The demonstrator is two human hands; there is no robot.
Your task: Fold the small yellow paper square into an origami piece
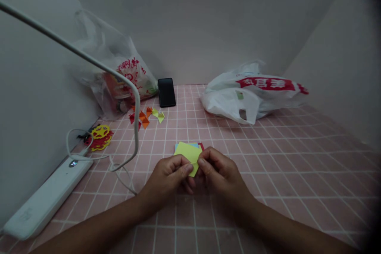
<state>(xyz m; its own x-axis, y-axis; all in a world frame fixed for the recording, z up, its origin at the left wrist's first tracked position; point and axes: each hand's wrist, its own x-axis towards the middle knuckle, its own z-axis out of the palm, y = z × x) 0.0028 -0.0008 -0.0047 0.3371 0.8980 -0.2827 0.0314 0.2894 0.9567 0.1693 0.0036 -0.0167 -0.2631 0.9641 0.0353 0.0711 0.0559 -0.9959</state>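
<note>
Both hands' fingers (190, 168) pinch the yellow paper (188, 153), hiding its near corner.

Your hands pinch a yellow-green paper square (188, 154), w/ blue and red sheets peeking behind. Table (268, 158): pink grid tiles. Phone (166, 92) black. Folded bits (146, 116) red, orange, yellow. Bag (247, 95) white w/ red print. Lamp base (44, 198) white.

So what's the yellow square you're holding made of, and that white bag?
The yellow square looks like thin matte paper: flat, with crisp edges, pinched by both hands' fingers. The white bag seems thin plastic: crinkled, slightly shiny, with handle holes.
</note>
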